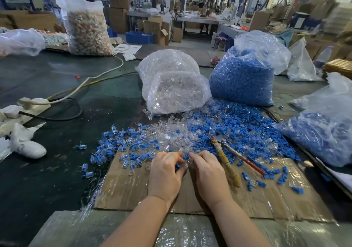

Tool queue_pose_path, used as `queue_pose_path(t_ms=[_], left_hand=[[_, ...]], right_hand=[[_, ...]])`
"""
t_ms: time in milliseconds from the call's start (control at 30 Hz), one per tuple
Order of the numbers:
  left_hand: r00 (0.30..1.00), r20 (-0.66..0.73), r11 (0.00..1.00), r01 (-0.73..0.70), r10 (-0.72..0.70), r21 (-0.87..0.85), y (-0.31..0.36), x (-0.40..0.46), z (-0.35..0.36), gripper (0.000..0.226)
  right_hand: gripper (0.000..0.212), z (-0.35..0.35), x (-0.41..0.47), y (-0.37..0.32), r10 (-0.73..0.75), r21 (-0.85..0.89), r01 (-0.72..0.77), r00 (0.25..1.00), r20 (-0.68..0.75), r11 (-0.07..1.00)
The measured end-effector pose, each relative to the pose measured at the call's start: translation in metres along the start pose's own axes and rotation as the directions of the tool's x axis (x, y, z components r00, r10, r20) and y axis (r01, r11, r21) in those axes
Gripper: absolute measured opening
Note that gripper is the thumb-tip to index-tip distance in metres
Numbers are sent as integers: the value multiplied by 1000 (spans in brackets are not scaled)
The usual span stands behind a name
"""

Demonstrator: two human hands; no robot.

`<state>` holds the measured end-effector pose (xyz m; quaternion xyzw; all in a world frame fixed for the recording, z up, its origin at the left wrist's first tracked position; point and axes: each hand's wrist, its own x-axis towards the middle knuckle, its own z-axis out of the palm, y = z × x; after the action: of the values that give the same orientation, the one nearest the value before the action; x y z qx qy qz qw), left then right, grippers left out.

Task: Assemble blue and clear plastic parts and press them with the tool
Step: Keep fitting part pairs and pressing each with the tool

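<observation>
Step in hand: joining, judged; pressing not yet begun. Left hand [165, 172] and right hand [206, 170], lower centre of frame, fingertips meeting over cardboard [266, 199] on counter [57, 170]. Grip of each: curled, pinching small blue part [178, 165] and clear part [185, 165] between them; exact hold blurred. Loose parts heaped just above. Tool [226, 159] idle, right of centre, untouched. Next, judged: seat parts, reach right for tool.
</observation>
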<state>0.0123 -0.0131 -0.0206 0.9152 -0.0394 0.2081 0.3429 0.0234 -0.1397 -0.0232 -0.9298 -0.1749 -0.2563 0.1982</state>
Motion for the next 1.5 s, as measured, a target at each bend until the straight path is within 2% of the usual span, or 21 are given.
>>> queue_pose_path(t_ms=[200, 333, 433, 633, 767, 900, 1167, 1500], left_hand=[[999, 50, 1000, -19, 19, -8, 1, -1, -3, 7], [996, 86, 993, -12, 22, -118, 2, -1, -4, 8], [997, 71, 985, 31, -19, -167, 4, 0, -6, 8], [988, 56, 948, 155, -145, -279, 2, -1, -6, 23], [989, 62, 956, 147, -136, -253, 0, 1, -4, 13], [990, 63, 958, 139, -128, -250, -1, 3, -4, 10], [981, 113, 927, 185, -156, -326, -2, 3, -3, 12], [971, 153, 867, 233, -183, -440, -5, 2, -3, 21]], right_hand=[[24, -2, -2, -1, 11, 37, -11, 1000, 8, 999], [17, -4, -2, -3, 7, 49, -7, 1000, -5, 999], [8, -5, -2, -3, 3, 70, -2, 1000, -7, 998], [15, -5, -3, 0, 21, 87, -20, 1000, -7, 996], [1, -2, -3, 2, 43, 183, -35, 998, -42, 983], [2, -3, -4, 3, 60, 252, -39, 995, -77, 967], [6, -6, -4, 0, 20, 228, 0, 996, -84, 974], [15, -7, -3, -4, -22, 98, 31, 996, -86, 995]])
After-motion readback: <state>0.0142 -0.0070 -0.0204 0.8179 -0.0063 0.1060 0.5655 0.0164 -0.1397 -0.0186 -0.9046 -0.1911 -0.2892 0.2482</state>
